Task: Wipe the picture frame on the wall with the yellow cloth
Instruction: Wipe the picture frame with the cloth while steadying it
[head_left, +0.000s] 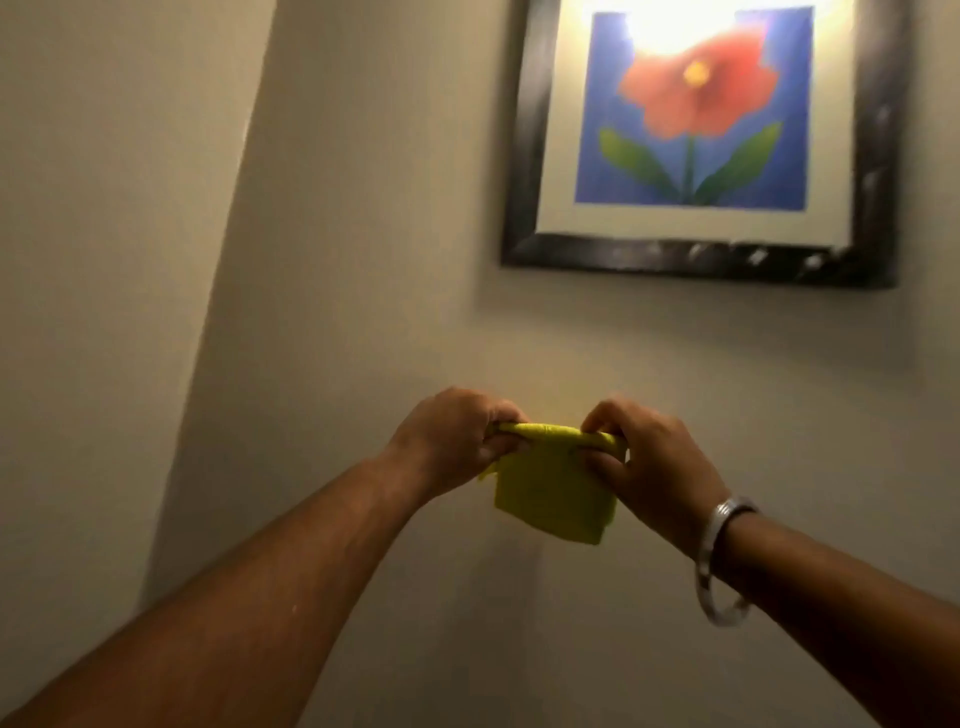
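A dark picture frame (696, 257) hangs on the wall at the upper right, holding a print of a red flower on blue with a white mat; a bright glare covers its top. Well below it, both hands hold a folded yellow cloth (553, 493) in front of the wall. My left hand (452, 441) pinches the cloth's top left corner and my right hand (649, 462) pinches its top right corner, so the cloth hangs down between them. Neither the cloth nor a hand touches the frame.
The beige wall (363, 260) meets another wall at a corner (228, 260) running down the left side. A silver bangle (719, 561) sits on my right wrist.
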